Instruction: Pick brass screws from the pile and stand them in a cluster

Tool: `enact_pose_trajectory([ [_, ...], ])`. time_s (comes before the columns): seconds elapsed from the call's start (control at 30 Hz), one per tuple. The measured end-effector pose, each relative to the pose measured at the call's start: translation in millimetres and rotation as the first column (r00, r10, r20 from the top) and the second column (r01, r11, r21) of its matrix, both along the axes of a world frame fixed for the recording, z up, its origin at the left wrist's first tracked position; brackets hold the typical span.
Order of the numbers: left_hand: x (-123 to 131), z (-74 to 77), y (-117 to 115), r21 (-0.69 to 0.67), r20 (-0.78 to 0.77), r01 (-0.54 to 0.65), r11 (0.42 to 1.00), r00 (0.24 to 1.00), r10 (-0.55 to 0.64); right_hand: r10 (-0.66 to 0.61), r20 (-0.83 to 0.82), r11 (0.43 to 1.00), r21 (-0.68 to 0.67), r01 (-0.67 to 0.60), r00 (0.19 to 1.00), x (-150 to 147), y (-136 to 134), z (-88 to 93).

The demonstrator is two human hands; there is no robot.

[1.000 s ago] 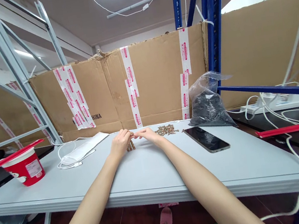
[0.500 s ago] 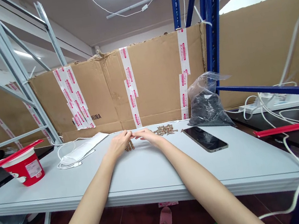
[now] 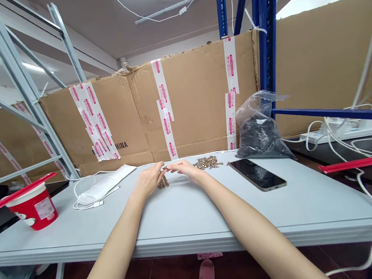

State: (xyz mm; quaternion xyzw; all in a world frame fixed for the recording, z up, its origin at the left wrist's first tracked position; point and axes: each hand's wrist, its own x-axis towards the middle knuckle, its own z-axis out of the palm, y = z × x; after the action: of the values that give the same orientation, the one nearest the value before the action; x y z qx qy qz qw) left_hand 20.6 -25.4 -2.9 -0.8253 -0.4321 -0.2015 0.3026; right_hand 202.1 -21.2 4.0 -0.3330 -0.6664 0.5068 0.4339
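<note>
Head view: 2 bare hands, left hand (image 3: pixel 147 181) and right hand (image 3: pixel 185 168), fingers curled, tips almost meeting just above a short stack of brass-coloured pieces (image 3: pixel 163 183); grip cannot be told, pieces too small. Loose pile (image 3: pixel 207 163) at 2 o'clock from the stack; smartphone (image 3: pixel 257 174) beyond it, on a pale table (image 3: pixel 184 223).

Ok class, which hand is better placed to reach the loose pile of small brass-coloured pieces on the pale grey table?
The right hand, probably: it lies just beside the loose brass-coloured pile, while the left hand lies farther away.
</note>
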Motion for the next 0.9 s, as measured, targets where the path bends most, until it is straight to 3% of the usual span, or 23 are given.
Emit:
enact_pose_trajectory([
  [0.33, 1, 0.7, -4, -0.076, -0.040, 0.008, 0.997, 0.999, -0.011, 0.003, 0.031, 1.000, -0.017, -0.003, 1.000, -1, 0, -2.2],
  [0.57, 0, -7.0, 6, -0.098, 0.084, 0.110, 0.989, 0.991, -0.101, -0.038, 0.009, 0.999, -0.038, 0.038, 0.999, -2, 1, -1.1],
  [0.9, 3, -4.6, 1, -0.046, 0.066, 0.054, 0.997, 0.997, -0.051, -0.042, 0.006, 0.999, -0.023, 0.042, 0.999, -2, 1, -1.3],
])
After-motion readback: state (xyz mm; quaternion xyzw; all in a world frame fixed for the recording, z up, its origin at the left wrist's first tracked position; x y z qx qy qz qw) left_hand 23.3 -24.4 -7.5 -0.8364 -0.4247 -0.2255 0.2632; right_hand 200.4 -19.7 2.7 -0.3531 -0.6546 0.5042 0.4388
